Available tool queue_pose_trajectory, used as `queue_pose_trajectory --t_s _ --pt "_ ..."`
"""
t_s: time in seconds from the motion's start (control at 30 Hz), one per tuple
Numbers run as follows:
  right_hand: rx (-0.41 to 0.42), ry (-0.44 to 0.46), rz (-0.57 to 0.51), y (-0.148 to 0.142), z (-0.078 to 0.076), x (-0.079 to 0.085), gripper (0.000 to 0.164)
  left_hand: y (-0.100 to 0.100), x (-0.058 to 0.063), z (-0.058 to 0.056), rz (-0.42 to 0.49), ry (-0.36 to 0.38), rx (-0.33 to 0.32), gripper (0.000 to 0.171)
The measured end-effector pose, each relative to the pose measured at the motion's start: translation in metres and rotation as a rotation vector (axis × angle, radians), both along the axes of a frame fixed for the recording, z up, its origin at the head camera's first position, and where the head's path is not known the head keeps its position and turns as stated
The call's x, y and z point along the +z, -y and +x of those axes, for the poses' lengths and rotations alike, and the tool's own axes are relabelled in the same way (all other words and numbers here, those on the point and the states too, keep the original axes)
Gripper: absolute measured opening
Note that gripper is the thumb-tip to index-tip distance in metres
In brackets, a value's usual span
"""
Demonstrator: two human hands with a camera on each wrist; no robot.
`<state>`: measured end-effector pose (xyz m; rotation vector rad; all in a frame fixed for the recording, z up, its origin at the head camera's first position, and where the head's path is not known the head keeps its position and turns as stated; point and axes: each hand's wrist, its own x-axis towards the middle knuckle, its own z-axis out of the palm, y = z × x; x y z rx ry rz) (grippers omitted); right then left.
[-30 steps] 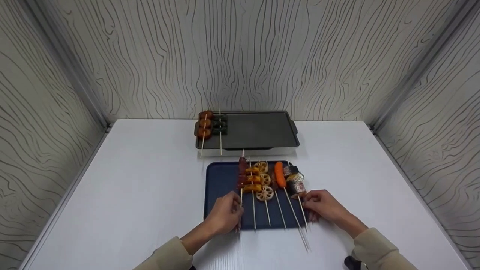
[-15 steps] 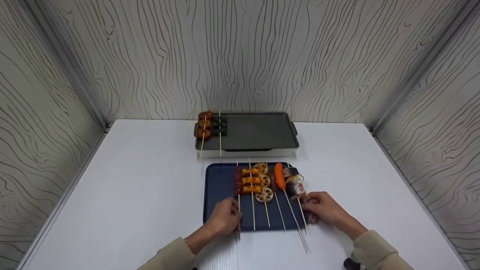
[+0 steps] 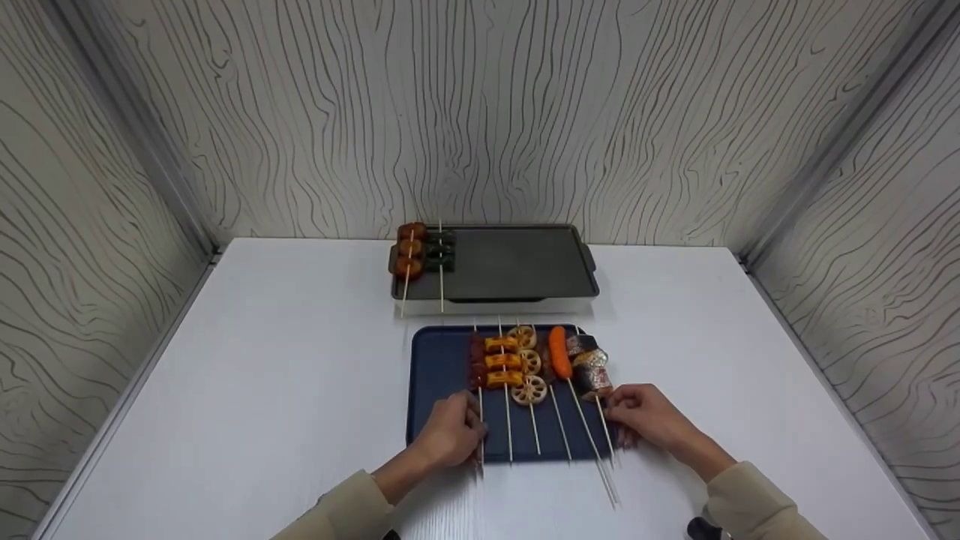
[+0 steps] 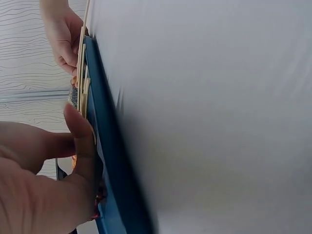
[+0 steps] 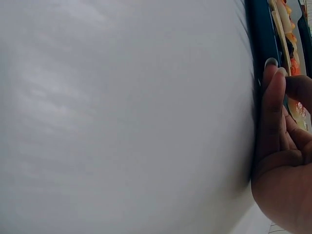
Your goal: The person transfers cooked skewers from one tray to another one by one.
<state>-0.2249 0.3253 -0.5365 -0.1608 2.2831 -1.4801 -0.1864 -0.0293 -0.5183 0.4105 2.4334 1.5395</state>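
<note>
A blue tray (image 3: 439, 360) on the table carries several skewers. My left hand (image 3: 450, 431) pinches the bare stick of the dark red meat skewer (image 3: 478, 364), which lies leftmost on the tray. In the left wrist view, the left thumb (image 4: 82, 141) hides most of that grip. Beside this skewer lie one with yellow pieces (image 3: 504, 361), a lotus root skewer (image 3: 529, 390), a brown one partly covered, an orange sausage skewer (image 3: 559, 352) and a skewer of dark-skinned chunks (image 3: 592, 375). My right hand (image 3: 649, 416) holds the tray's right edge, close to the chunk skewer's stick.
Behind the tray stands a dark griddle (image 3: 517, 262), with a round orange-brown skewer (image 3: 409, 247) and a dark green skewer (image 3: 439, 251) at its left end. Several sticks overhang the tray's front edge. Wood-grain panels (image 3: 480, 112) enclose the white table (image 3: 300, 360).
The red meat skewer has come down onto the tray beside the yellow one and shifted slightly left and towards me, with my left hand on its stick. The right hand has stayed nearly still.
</note>
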Motion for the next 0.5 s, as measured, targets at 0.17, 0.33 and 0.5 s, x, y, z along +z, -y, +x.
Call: queue_pose_trajectory --t_s 0.17,0.33,0.5 --pt "-0.01 -0.001 0.005 0.0 -0.0016 -0.0025 0.015 0.0016 0.0004 -0.0008 -0.001 -0.005 -0.013 0.013" --pt "-0.015 0.005 0.009 -0.0007 -0.0033 -0.0048 0.016 0.0032 0.0012 -0.0019 -0.01 -0.009 -0.007 0.017" --pt "0.006 -0.003 -0.012 -0.0008 -0.0014 -0.0012 0.017 0.0091 0.0065 -0.0044 -0.059 -0.068 -0.014 0.014"
